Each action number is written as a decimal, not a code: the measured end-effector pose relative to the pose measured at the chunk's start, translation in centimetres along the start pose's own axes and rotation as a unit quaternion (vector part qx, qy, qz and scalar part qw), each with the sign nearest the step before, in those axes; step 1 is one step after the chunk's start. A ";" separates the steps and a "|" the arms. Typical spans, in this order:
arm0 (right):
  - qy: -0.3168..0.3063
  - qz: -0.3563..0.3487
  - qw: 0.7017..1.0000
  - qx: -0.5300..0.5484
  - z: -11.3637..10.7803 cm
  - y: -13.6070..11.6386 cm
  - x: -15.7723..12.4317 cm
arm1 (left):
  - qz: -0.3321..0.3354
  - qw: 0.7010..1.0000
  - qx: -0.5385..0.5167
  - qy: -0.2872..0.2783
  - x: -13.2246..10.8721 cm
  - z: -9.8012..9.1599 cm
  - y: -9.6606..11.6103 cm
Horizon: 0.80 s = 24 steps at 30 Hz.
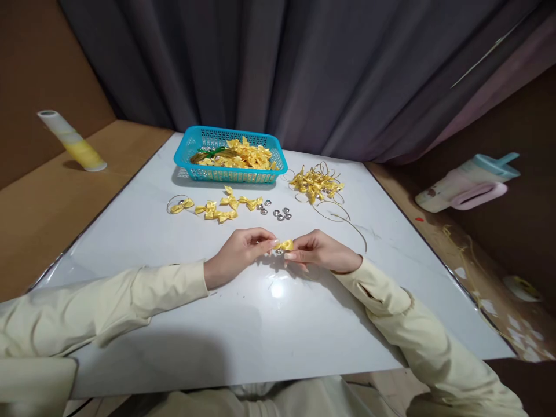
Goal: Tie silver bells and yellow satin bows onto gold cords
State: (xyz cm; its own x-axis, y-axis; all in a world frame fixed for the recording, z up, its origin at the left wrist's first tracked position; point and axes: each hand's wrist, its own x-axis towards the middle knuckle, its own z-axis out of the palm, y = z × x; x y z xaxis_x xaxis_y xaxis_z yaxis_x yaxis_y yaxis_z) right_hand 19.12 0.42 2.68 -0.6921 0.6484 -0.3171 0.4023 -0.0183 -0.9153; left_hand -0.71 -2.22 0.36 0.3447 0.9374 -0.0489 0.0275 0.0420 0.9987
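My left hand (237, 253) and my right hand (320, 251) meet over the middle of the white table (260, 324). Both pinch a small yellow ribbon bow (284, 245) between their fingertips, one hand at each end. A small silver bit shows just under the bow; I cannot tell what it is. Beyond my hands lies a row of loose yellow bows (217, 207) and a few small silver bells (274, 210). Both arms wear cream sleeves.
A blue plastic basket (188, 147) full of yellow bows stands at the table's far side. Right of it is a heap of bows with gold thread loops (316, 183). A white-yellow roll (72, 141) lies far left; a pink-and-white bottle (469, 184) far right.
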 end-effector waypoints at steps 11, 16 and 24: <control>0.028 -0.024 0.999 0.016 -0.5 0.8 0.2 | -0.025 0.997 -0.009 -0.066 -0.2 -0.1 -0.1; 0.135 0.021 0.989 0.053 0.6 0.9 0.7 | -0.034 0.997 -0.007 -0.063 -0.2 -0.1 -0.1; 0.214 0.012 0.977 0.009 2.1 1.0 1.1 | -0.038 0.996 -0.011 -0.078 -0.3 -0.1 -0.2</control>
State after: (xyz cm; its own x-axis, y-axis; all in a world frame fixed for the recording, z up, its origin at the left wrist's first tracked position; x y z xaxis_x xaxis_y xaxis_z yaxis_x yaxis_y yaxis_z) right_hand 17.54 -0.46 0.87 -0.3669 0.9062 -0.2100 0.4021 -0.0491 -0.9143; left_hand -0.90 -2.48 0.19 0.4837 0.8664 -0.1239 0.0395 0.1198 0.9920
